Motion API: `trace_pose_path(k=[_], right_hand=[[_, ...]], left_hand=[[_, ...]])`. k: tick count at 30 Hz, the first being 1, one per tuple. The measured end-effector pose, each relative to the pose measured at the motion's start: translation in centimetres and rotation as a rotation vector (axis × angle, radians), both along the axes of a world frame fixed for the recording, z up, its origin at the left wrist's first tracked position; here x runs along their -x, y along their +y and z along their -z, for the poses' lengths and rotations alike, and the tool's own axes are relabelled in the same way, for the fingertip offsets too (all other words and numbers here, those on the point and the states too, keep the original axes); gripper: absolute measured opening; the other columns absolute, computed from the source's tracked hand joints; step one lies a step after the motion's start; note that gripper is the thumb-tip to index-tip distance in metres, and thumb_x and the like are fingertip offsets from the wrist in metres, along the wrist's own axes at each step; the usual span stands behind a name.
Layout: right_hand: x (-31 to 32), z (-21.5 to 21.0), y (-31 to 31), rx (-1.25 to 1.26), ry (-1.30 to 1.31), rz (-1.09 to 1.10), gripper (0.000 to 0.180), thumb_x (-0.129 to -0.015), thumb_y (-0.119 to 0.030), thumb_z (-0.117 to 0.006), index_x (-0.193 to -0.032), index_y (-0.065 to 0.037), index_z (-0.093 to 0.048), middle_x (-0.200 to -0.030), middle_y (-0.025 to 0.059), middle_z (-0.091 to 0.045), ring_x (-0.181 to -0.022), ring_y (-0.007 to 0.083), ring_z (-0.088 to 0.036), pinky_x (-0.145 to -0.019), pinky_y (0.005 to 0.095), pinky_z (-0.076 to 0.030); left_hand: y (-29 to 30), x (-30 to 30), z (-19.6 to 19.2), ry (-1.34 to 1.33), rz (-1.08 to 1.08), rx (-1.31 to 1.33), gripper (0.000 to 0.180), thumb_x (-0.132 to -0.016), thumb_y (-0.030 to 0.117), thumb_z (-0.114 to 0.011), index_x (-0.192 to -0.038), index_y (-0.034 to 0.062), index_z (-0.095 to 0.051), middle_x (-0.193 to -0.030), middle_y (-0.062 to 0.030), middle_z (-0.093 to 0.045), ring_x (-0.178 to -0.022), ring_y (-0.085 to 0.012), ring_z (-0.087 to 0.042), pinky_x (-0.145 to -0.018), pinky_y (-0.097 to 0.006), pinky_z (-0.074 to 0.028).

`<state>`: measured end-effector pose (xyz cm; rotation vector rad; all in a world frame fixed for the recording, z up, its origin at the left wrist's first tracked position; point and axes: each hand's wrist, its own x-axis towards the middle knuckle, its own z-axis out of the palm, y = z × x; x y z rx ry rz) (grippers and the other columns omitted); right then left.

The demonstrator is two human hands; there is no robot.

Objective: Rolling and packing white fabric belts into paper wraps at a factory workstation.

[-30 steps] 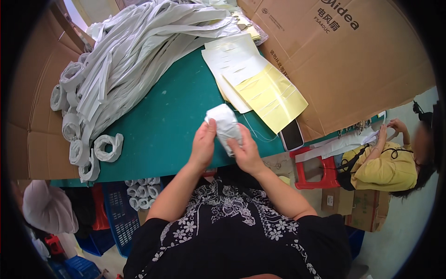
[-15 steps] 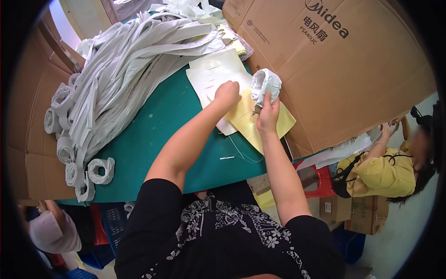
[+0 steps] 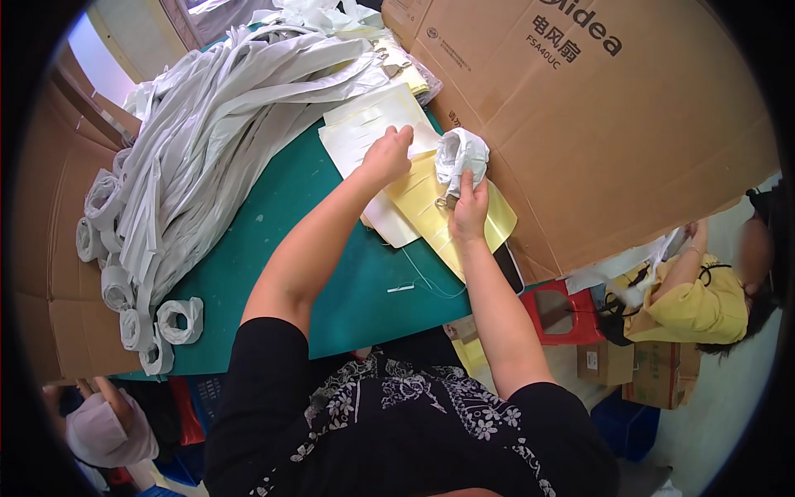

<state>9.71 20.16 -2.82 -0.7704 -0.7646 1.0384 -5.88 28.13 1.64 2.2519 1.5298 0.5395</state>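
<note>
White fabric bundle point(image 3: 460, 156), yellow paper sheet point(image 3: 431, 203), green table point(image 3: 331, 248), brown cardboard box point(image 3: 629, 124).

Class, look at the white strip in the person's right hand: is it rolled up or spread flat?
Rolled up. The white strip forms a bunched coil above the right hand, with a hollow centre showing.

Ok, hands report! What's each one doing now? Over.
Right hand grips white rolled bundle. Left hand flat on white paper sheets. Yellow sheet underneath, big cardboard box close behind.
</note>
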Motion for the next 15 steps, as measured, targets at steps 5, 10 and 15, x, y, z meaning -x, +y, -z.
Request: trace_pose_path(k=[5,10,15], right_hand=[[0.0,0.1,0.1,0.006,-0.002,0.003,0.030,-0.096,-0.021,-0.045,-0.119,-0.003,-0.047,-0.113,0.0038,-0.056,-0.099,0.0123,-0.054,-0.086,0.0273,-0.042],[0.3,0.0,0.1,0.011,-0.005,-0.001,0.030,-0.095,-0.021,-0.046,-0.119,-0.003,-0.047,-0.113,0.0036,-0.056,-0.100,0.0127,-0.054,-0.087,0.0274,-0.042],[0.0,0.2,0.2,0.013,-0.034,0.000,0.029,-0.094,-0.022,-0.048,-0.115,-0.001,-0.049,-0.109,0.0047,-0.057,-0.097,0.0125,-0.054,-0.086,0.0260,-0.041]], left_hand=[[-0.9,-1.0,-0.4,0.144,0.132,-0.401,0.019,-0.071,0.005,-0.055,-0.090,0.0067,-0.054,-0.090,-0.0117,-0.056,-0.085,-0.0315,-0.058,-0.070,-0.039,-0.049],[1.5,-0.7,-0.4,0.315,0.166,-0.309,0.014,-0.079,0.010,-0.050,-0.091,0.0058,-0.055,-0.093,-0.0130,-0.059,-0.089,-0.0296,-0.059,-0.070,-0.036,-0.051],[3.6,8.0,-3.7,-1.267,-0.246,0.441,0.020,-0.090,0.014,-0.042,-0.095,-0.0038,-0.049,-0.096,-0.0174,-0.062,-0.081,-0.0239,-0.061,-0.071,-0.034,-0.051]])
